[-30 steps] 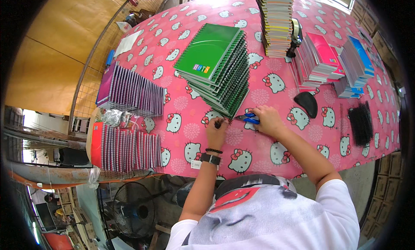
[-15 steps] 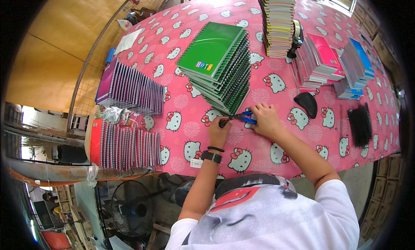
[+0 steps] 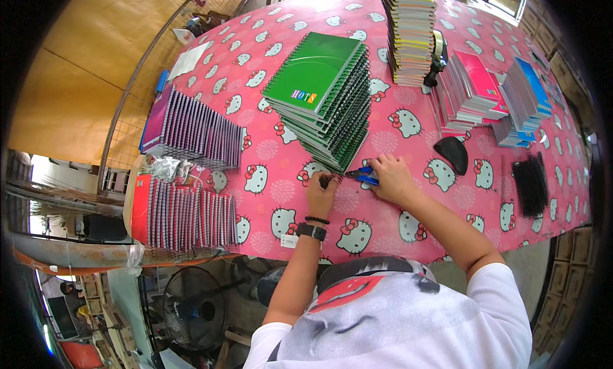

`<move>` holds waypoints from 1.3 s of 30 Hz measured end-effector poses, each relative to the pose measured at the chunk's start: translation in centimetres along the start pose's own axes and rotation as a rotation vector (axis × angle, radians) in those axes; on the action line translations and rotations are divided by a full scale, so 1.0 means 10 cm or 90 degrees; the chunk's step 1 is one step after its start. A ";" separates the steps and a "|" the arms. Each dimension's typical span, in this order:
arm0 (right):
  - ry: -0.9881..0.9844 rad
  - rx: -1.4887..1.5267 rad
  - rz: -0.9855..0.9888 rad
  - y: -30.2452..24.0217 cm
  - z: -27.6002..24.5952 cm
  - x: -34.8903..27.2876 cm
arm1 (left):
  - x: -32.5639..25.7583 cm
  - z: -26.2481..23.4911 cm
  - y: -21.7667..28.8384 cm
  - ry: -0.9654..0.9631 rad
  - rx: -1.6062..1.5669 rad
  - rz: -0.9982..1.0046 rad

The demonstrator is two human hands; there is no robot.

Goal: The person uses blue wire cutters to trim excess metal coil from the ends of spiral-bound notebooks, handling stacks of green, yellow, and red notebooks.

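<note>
My right hand (image 3: 394, 179) is closed round blue-handled pliers (image 3: 364, 175), jaws pointing left, just in front of the near corner of a tall stack of green spiral notebooks (image 3: 322, 75). To the left of the pliers' tip, my left hand (image 3: 321, 194) is closed on a small dark coiled piece (image 3: 326, 180), largely covered by the fingers. Whether the jaws touch that piece or the lowest notebooks cannot be made out. Both hands rest low, close to the pink patterned tablecloth (image 3: 348, 225).
Purple notebooks (image 3: 191, 129) and red notebooks (image 3: 185, 212) stand in rows at the left. Yellow notebooks (image 3: 408, 37) rise at the back, with pink notebooks (image 3: 472, 82) and blue notebooks (image 3: 530, 94) at the right. A black rounded object (image 3: 452, 154) and black spiral coils (image 3: 530, 186) lie nearer.
My left hand has shifted slightly left and turned, so the dark piece sits a little farther from the pliers. The right hand has barely moved and keeps its hold.
</note>
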State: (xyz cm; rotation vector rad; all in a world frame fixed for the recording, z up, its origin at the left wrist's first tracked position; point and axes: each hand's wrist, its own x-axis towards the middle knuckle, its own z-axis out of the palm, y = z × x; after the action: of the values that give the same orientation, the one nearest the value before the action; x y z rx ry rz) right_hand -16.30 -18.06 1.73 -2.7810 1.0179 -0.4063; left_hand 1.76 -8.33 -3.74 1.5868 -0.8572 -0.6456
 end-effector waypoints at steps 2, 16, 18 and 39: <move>-0.014 -0.039 -0.009 -0.06 -0.04 0.03 | 0.00 -0.01 0.01 -0.014 0.019 -0.013; -0.089 -0.055 0.032 -0.03 -0.06 0.06 | 0.03 0.01 -0.03 -0.042 0.169 0.055; -0.121 -0.080 0.044 -0.05 -0.07 0.07 | 0.03 0.05 -0.01 -0.045 0.211 0.036; 0.257 0.203 0.049 0.43 0.13 -0.41 | -0.87 -1.29 0.17 -0.047 -0.544 -0.215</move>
State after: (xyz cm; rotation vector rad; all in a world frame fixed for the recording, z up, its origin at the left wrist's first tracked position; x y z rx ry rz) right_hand -21.53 -18.56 -1.33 -2.4172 1.0226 -1.0496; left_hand 6.67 6.04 -0.06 0.9216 -0.2730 -1.1327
